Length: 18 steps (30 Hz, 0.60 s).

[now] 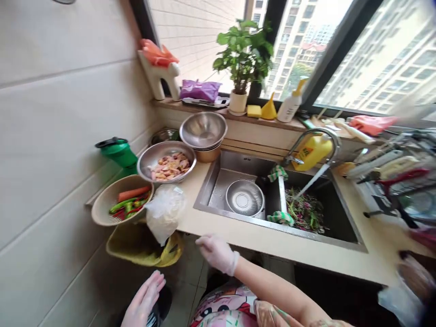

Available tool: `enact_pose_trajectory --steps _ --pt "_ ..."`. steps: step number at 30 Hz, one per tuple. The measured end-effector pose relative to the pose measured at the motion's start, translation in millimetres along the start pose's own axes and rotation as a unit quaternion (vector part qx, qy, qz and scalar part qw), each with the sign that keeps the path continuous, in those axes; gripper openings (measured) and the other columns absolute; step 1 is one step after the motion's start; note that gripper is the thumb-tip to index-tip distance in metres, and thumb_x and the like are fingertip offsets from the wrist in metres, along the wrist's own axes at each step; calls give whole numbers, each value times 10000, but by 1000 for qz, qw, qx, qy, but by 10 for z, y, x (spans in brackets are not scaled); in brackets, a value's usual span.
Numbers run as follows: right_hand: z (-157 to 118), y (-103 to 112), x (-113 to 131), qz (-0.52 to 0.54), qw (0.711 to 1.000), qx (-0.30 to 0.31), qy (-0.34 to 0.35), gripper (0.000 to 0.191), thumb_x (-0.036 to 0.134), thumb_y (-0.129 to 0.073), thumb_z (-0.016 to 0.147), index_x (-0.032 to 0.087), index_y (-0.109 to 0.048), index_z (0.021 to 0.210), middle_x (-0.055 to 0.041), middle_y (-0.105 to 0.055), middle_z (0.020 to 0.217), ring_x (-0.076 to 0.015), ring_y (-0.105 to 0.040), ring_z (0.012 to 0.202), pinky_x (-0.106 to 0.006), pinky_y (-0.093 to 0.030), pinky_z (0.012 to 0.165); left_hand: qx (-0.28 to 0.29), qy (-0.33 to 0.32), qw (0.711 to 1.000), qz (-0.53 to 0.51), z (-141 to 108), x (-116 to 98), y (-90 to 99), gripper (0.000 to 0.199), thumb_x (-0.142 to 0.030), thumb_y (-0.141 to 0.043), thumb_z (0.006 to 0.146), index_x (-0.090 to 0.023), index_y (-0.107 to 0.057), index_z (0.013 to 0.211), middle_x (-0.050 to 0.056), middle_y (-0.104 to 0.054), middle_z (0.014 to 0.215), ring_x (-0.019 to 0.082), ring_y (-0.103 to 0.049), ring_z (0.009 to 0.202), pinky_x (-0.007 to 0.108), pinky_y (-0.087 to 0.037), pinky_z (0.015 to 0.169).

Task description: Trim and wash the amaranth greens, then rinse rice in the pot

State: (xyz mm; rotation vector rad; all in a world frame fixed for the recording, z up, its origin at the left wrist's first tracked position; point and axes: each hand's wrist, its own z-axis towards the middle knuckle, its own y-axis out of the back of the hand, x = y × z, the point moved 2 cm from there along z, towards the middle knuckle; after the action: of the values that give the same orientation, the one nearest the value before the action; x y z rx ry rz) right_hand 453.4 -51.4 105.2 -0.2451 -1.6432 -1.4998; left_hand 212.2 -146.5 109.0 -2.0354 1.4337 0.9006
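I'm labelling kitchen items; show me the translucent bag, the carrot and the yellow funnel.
Translucent bag (166,211): head view, crumpled middle.
Carrot (133,193): head view, its middle.
Yellow funnel (269,111): head view, wide cone.

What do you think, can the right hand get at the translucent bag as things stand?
Probably yes: the right hand is near, and nothing visible stands between it and the translucent bag at the front edge of the counter.

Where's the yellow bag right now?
In the head view, the yellow bag is at lower left, just below the colander and the whitish plastic bag, with the gloved left hand below it in the picture.
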Motion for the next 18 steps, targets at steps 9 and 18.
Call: enact_pose_trajectory --steps 9,18 --pt "-1557 2018 -1506 -287 872 -173 -357 480 65 -498 776 255 -641 1193 -98 -612 1200 -243 -578 1059 -342 -446 898 228 -108 958 136 31 -295 -2230 582 -580 -770 565 -168 -726 973 126 -738 1075 323 -680 1037 469 -460 1049" --pt "-1004 2634 -2023 -212 880 -31 -423 278 197 -444 903 208 -704 1000 -101 -690 1007 -192 -652 858 -257 -436 681 269 -123 943 153 -424 2 -3720 644 -654 -724 608 -177 -709 1042 140 -720 1124 321 -650 1098 468 -438 1065"
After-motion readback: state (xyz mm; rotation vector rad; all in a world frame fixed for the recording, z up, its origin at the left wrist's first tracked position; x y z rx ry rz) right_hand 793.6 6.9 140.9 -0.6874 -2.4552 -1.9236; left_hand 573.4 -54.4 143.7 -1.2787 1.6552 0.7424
